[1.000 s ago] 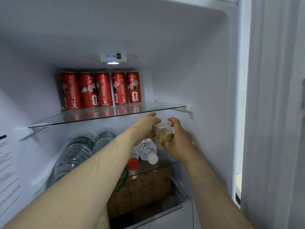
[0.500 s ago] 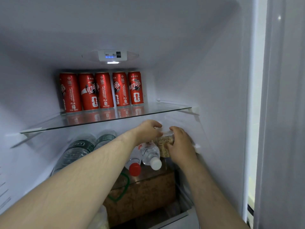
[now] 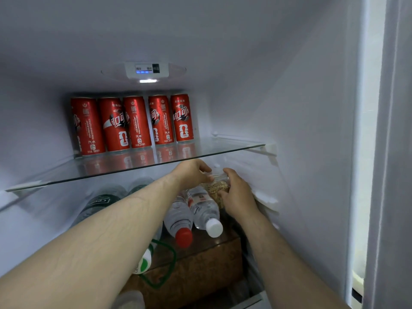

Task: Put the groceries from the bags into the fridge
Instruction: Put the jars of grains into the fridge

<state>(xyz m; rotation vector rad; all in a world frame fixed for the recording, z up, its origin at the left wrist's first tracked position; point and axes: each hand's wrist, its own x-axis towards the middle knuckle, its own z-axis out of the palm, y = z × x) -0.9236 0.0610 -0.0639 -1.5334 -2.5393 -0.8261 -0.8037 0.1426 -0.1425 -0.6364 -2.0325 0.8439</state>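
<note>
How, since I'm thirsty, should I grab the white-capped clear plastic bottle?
Grip the white-capped clear plastic bottle by the neck behind its cap, from the front: it lies cap-outward, a red-capped clear bottle against its left, a grain-filled clear jar at its right.

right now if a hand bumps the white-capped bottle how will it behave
The white-capped bottle lies on its side, so it would probably roll. It looks full, so likely heavy for its size. The red-capped bottle beside it may stop it rolling left.
</note>
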